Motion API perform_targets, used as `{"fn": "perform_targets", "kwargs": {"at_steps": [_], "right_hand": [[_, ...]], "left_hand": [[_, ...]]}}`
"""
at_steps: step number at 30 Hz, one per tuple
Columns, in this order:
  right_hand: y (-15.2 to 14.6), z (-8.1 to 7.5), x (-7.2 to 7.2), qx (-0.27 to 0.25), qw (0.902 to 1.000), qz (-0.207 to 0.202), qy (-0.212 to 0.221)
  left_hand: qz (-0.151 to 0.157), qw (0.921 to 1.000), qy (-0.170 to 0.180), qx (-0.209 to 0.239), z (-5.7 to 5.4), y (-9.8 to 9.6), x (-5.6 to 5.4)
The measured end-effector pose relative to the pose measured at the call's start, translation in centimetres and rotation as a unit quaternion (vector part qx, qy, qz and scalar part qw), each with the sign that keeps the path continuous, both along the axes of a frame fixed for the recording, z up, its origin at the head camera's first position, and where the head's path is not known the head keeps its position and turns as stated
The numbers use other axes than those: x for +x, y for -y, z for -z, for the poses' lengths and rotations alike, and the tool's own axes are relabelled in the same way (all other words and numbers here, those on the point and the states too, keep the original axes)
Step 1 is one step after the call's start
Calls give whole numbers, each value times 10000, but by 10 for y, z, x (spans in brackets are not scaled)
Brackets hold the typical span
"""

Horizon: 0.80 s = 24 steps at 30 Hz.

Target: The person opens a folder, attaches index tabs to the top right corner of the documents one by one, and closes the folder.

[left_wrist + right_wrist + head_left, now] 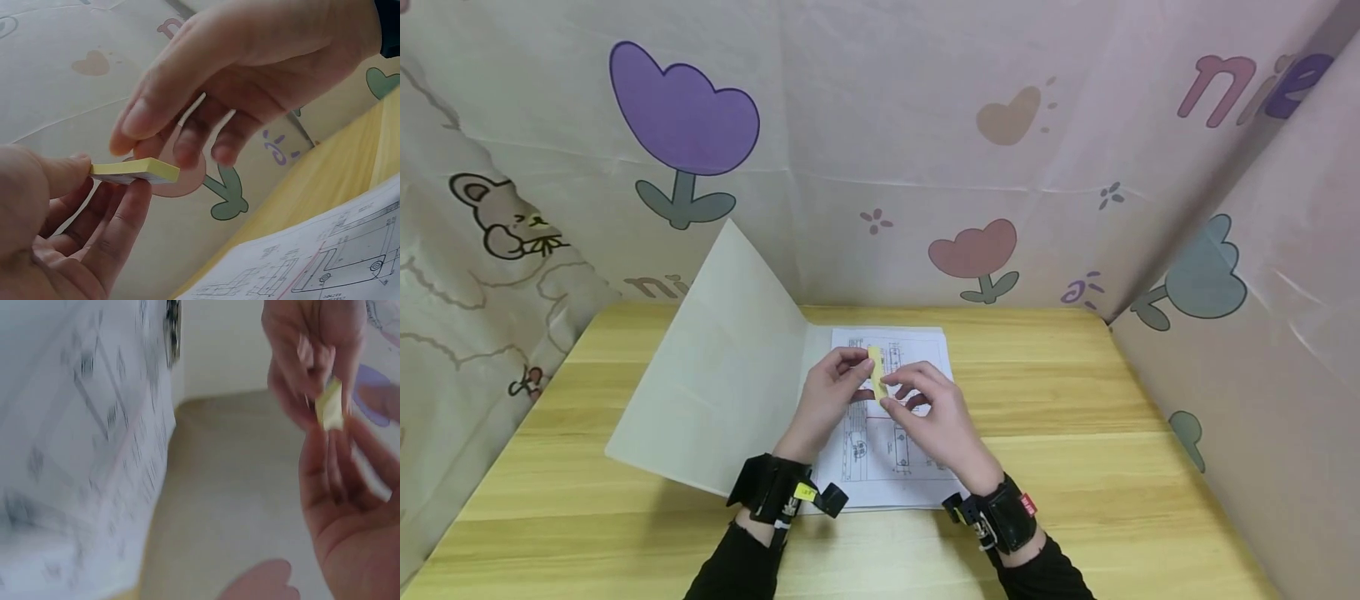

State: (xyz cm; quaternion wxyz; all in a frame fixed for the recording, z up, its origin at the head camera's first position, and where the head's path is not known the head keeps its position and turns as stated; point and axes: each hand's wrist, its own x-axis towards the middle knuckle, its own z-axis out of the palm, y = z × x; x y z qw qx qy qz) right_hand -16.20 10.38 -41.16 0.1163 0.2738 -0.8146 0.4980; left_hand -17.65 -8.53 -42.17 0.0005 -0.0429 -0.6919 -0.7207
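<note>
A small yellow pad of sticky notes (877, 373) is held up over the printed sheets. My left hand (829, 392) pinches it between thumb and fingers; the left wrist view shows the pad's yellow edge (128, 168) from the side. My right hand (936, 414) is at the other side of the pad, its thumb apart from its fingers. In the right wrist view the right fingertips (328, 440) are right by the pad; whether they touch it I cannot tell. Beneath both hands lie papers with line drawings (891, 458), inside an opened white folder (722, 358).
The folder's cover stands tilted up at the left. A metal clip (174, 331) shows along the folder's fold in the right wrist view. The wooden table (1052, 400) extends to both sides, and a patterned curtain (842, 100) hangs around it.
</note>
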Motion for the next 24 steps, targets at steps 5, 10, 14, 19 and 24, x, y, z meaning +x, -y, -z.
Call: {"fn": "perform_targets", "kwargs": {"at_steps": [5, 10, 14, 19, 24], "right_hand": [[-10, -5, -2, 486, 9946, -452, -801], [-14, -9, -2, 810, 9880, -536, -1202], [-13, -9, -3, 1031, 9839, -509, -1371], [-13, -6, -3, 1253, 9816, -422, -1377], [-13, -5, -4, 1279, 9812, -388, -1393]], "left_hand": [[3, 10000, 3, -51, -1, 2, -1], [69, 9999, 88, -59, -1, 2, -1], [122, 9998, 114, -128, -1, 0, 0], [188, 9997, 110, -134, 1, -1, 0], [238, 9996, 76, -136, 4, -1, 0]]}}
